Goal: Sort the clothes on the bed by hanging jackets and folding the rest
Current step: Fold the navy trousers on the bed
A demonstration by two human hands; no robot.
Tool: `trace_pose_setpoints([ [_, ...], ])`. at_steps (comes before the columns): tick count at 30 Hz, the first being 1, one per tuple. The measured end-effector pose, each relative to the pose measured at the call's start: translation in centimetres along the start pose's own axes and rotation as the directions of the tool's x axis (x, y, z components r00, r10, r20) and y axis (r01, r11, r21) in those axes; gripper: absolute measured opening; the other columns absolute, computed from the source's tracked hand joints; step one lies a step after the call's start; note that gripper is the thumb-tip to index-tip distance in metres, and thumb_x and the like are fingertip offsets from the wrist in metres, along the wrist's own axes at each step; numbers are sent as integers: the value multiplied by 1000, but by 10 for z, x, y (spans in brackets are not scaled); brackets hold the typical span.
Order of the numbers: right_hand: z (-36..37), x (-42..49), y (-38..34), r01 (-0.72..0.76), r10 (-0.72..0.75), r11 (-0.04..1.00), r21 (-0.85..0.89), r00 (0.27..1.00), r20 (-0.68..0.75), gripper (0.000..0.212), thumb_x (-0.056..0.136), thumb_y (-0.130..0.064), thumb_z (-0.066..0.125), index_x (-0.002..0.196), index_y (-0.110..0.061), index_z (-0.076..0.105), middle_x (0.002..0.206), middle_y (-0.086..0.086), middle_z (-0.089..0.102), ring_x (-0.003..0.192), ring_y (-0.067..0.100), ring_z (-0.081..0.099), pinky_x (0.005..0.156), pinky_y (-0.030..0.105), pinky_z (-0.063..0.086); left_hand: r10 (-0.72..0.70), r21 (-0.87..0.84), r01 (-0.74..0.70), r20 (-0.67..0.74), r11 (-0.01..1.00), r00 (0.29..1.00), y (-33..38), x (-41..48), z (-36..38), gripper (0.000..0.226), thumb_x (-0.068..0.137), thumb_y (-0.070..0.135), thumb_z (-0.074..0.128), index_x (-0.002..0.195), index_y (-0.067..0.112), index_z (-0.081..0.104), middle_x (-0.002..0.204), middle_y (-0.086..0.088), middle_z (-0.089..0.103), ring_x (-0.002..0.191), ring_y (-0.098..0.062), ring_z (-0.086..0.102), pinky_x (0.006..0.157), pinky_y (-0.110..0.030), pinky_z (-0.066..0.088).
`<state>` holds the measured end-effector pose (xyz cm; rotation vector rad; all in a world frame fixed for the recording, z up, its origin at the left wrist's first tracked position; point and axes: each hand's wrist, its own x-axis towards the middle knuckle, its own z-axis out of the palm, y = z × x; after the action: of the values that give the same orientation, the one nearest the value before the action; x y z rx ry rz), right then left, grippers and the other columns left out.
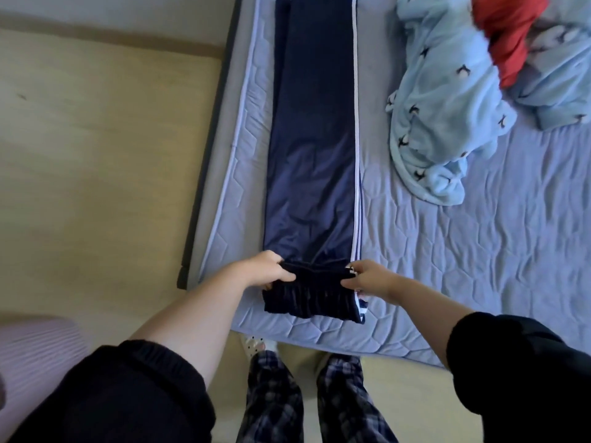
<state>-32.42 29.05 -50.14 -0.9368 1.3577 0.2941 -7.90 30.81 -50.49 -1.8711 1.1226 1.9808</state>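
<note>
With the navy trousers [311, 139] lying lengthwise along the bed [479, 251] edge, left hand [267, 270] and right hand [367, 278] pinched on the waistband, lift both corners evenly and fold square toward the cuffs.

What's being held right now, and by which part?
The navy track pants: left hand and right hand pinch the two sides of the ribbed waistband end nearest the person.
</note>
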Motion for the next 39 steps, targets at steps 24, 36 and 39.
trace_pose_setpoints([
  [24,9,103,-23,315,-302,944,-100,698,-650,75,82,-39,71,142,-15,33,136,-6,41,124,8,40,102,22,33,1,-72,-101,-808,992,589,5,103,4,63,94,31,54,148,13,26,148,-10,36,132,-30,39,102,-40,34],
  [36,-22,103,-11,209,-145,932,296,964,-224,33,91,7,51,93,-24,63,92,1,70,95,21,65,90,36,51,143,40,-176,-767,984,626,-2,104,-15,53,86,40,64,132,18,49,114,2,57,104,-19,56,86,-32,43],
  [39,-30,89,-4,268,-235,939,217,957,-167,43,91,12,46,96,-25,66,94,1,70,95,19,65,90,35,52,173,-10,-250,-694,968,698,4,106,-12,65,84,38,67,140,17,43,121,2,58,94,-12,57,84,-27,43],
])
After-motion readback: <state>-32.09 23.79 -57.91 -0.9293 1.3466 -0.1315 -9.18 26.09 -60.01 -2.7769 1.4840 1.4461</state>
